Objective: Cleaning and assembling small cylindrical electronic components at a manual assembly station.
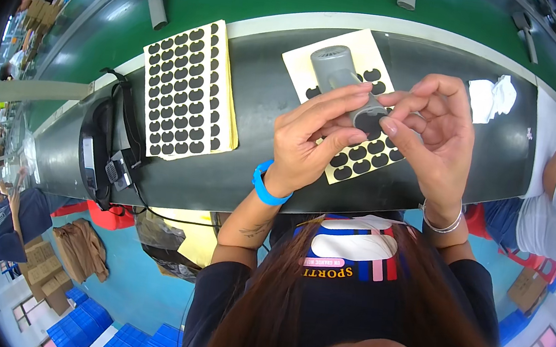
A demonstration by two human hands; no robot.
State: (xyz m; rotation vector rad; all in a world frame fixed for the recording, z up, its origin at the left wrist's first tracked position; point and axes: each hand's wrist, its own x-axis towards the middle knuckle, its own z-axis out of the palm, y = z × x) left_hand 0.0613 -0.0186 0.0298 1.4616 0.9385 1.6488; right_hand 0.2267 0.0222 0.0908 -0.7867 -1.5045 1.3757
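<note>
Long brown hair [256, 301] hung nearest the camera, at the lower middle of the frame. Above it, right of centre, the left hand [310, 132] gripped a gray hair-dryer-shaped housing [335, 63], vented head toward the top; the right hand [437, 126] had thumb and fingertips at its near end, by the edge of a black sticker [368, 124], other fingers loosely curled. The step looked like aligning and pressing that sticker; the next move seemed to call for a steady left grip and light thumb pressure. Whether it sat flush could not be told. Housing and hands blocked part of a cream sticker sheet [368, 45] on the tabletop [243, 180]. Left of centre lay a sticker-sheet stack [207, 62], a black strapped case [94, 146] beside it; crumpled white material [494, 97] lay upper right.
</note>
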